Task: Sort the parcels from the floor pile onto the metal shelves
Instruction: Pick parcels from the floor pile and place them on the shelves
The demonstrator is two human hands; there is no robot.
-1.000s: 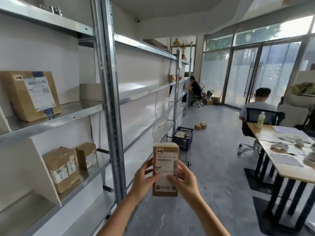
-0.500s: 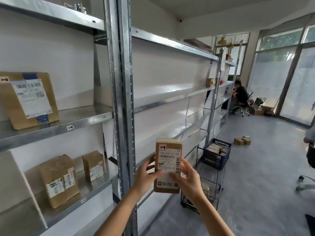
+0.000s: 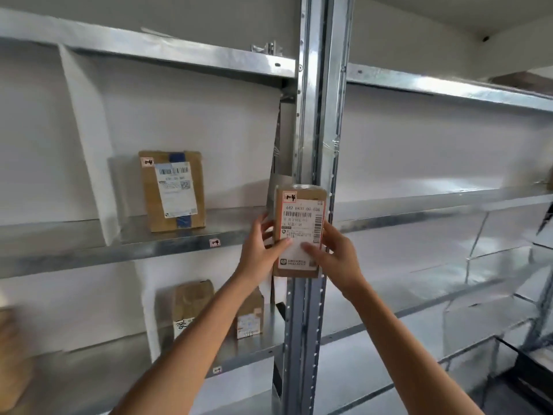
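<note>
I hold a small brown cardboard parcel (image 3: pixel 300 205) with a white shipping label upright in front of the shelf's steel upright post (image 3: pixel 317 115). My left hand (image 3: pixel 259 250) grips its left edge and my right hand (image 3: pixel 335 254) grips its right edge, thumbs on the label. The parcel is raised to the height of the middle metal shelf (image 3: pixel 179 244). On that shelf, further left, a taller labelled parcel (image 3: pixel 173 191) with blue tape stands upright.
On the lower shelf (image 3: pixel 257 351) stand two small brown parcels (image 3: pixel 191 307), (image 3: pixel 250 316). White dividers (image 3: pixel 86 139) split the left bay. The right bay's shelves (image 3: pixel 434 202) are bare. A brown parcel (image 3: pixel 9 354) shows at the far left edge.
My view has turned left and closer to the shelves; the room and cart have left the frame. Both hands have lifted the parcel up to the middle shelf's level.
</note>
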